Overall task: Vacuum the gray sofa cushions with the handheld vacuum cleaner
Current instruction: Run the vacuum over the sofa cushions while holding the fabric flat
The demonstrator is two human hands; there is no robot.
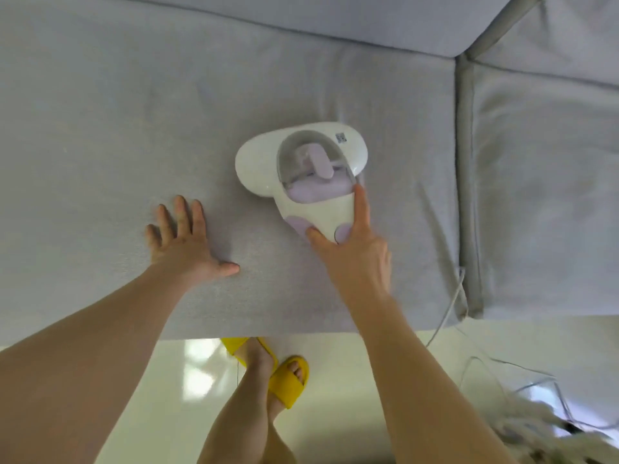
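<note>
Right hand (351, 249) grips the rear handle of the white handheld vacuum cleaner (301, 169), index finger stretched along its side; the head sits just ahead on the gray seat cushion (134, 128). Left hand (182, 242) presses flat, fingers spread, alongside.

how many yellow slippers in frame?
2. One slipper on the foot right of the leg, one slipper mostly hidden behind that leg, under the sofa cushion edge.
</note>
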